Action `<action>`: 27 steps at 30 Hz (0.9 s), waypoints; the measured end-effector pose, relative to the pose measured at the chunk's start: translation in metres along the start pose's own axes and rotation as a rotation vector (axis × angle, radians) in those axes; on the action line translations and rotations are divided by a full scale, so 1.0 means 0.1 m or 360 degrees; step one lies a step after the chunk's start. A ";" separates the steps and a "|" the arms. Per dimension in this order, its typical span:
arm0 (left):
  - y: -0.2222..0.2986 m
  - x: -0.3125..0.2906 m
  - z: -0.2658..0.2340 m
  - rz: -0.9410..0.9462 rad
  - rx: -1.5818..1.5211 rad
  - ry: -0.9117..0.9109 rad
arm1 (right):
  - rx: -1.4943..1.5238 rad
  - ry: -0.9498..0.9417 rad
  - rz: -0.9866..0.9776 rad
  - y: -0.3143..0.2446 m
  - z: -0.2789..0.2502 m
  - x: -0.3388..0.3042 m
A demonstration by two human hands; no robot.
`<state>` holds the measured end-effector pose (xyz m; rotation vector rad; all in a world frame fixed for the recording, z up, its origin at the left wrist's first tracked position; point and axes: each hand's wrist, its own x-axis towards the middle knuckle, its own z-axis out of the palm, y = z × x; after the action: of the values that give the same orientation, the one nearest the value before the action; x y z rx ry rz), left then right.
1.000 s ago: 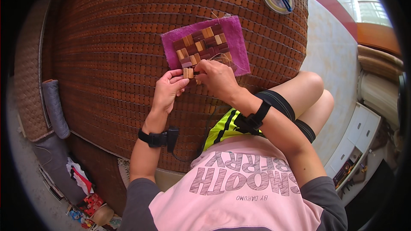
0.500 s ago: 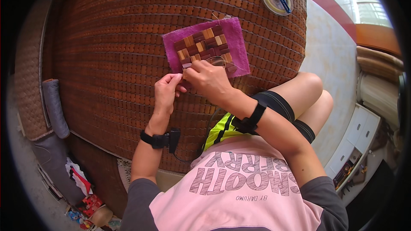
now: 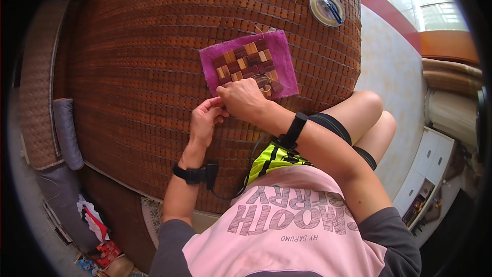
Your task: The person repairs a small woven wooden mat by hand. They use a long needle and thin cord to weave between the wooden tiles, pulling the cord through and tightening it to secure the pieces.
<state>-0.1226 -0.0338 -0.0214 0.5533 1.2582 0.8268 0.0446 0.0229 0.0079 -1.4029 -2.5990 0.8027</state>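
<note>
On the woven mat, a purple cloth (image 3: 285, 64) lies under a checkered panel of dark and light wooden blocks (image 3: 245, 61). Over the panel's near edge, my right hand (image 3: 243, 98) is closed, its fingers curled down and hiding what they grip. My left hand (image 3: 206, 119) meets it from the left, thumb and fingers pinched together at the right fingertips. Whatever lies between the two hands is too small and covered to make out. A thin pale cord (image 3: 263, 78) loops across the panel beside my right hand.
A round clear container (image 3: 316, 14) with a blue-handled tool (image 3: 332, 9) rests near the far right of the brown tile mat (image 3: 138, 66). A grey rolled bolster (image 3: 67, 133) lies at the left edge. A white cabinet (image 3: 417, 174) stands on the right.
My hands have come closer together, and my right hand now covers the panel's near edge more. The view has shifted slightly, while the cloth and panel look unmoved on the mat.
</note>
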 end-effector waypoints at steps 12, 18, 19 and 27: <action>-0.27 0.18 0.02 0.0053 -0.0142 -0.0006 | -0.0337 0.0352 0.0300 -0.92 0.31 0.00; -0.13 0.23 0.10 -0.0095 0.0247 0.0091 | 0.1263 0.0454 -0.0542 -1.37 -0.35 -0.36; -0.12 0.23 0.10 -0.0088 0.0256 0.0095 | 0.1288 0.0502 -0.0619 -1.44 -0.37 -0.38; -0.11 0.23 0.10 -0.0038 0.0281 0.0119 | 0.1434 0.0507 -0.0981 -1.57 -0.44 -0.62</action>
<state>-0.1079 -0.0212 -0.0407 0.6522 1.4128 0.7261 -0.0243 -0.0778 0.1321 -0.3997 -1.8199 1.2503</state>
